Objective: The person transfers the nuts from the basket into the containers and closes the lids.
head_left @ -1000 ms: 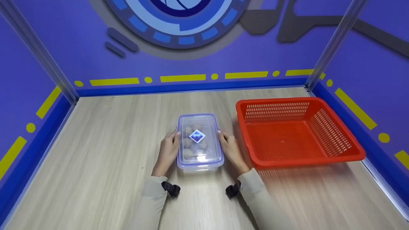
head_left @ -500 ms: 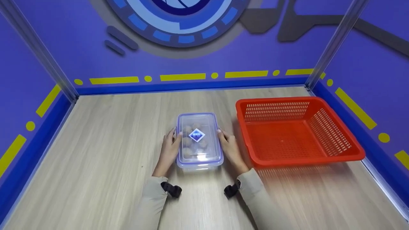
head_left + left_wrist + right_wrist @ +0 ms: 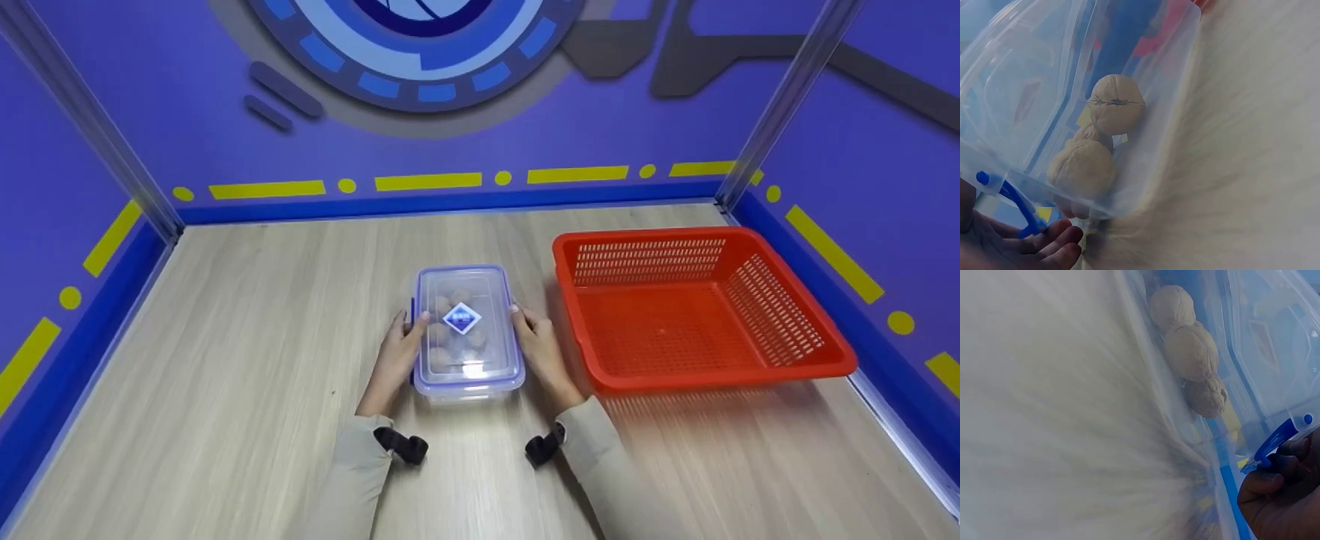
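A clear plastic food container (image 3: 487, 292) with a purple-blue rim and a diamond label (image 3: 462, 319) sits on the table between both hands. Several walnuts (image 3: 1117, 112) show through its wall. The left hand (image 3: 395, 361) holds the container's left side, thumb on the lid's edge. In the left wrist view, a blue side latch (image 3: 1024, 211) sticks outward over its fingers. On the opposite side the right hand (image 3: 545, 358) grips the edge, thumb on top. Its curled fingers touch another blue latch (image 3: 1275, 443), also angled outward in the right wrist view.
A red plastic basket (image 3: 660, 330) with slotted walls stands to the right, close to the right hand. Purple panels (image 3: 450, 161) with yellow marks border the wooden table (image 3: 247, 337) at the back and sides.
The left thumb has moved slightly onto the lid, and the left fingers have shifted a little back. A blue latch strip now shows along the container's left side. The right hand stays nearly still.
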The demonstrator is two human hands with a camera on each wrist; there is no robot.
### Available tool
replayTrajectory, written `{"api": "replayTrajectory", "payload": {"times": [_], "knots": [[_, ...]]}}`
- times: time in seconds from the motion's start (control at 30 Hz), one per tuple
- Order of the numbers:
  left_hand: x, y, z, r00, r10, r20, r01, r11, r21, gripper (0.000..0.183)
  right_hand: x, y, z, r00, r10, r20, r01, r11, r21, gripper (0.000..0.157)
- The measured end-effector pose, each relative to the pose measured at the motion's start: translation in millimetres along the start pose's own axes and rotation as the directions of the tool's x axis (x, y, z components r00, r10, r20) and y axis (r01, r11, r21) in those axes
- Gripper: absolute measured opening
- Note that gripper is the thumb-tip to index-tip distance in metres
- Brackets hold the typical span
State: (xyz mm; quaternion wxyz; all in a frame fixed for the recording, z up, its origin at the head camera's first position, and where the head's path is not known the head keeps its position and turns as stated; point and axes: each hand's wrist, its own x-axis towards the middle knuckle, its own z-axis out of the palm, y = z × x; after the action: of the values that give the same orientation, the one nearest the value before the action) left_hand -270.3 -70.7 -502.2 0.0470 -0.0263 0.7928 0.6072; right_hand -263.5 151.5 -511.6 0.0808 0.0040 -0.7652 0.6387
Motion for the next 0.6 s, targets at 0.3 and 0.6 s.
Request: {"api": "replayTrajectory", "payload": {"times": [0.3,0.6], "knots": [[3.0,1.4,0.4,0.993,0.099,-0.061,-0.099,0.995,-0.006,0.046,-0.2,-0.1,-0.1,1.000,0.005,0.000,-0.005,1.000,0.008,0.039],[3.7,5.7,-1.5,0.989,0.120,-0.084,-0.118,0.993,0.023,0.053,-0.6,-0.3,0.9,1.000,0.006,-0.011,-0.007,1.000,-0.017,0.041]]}}
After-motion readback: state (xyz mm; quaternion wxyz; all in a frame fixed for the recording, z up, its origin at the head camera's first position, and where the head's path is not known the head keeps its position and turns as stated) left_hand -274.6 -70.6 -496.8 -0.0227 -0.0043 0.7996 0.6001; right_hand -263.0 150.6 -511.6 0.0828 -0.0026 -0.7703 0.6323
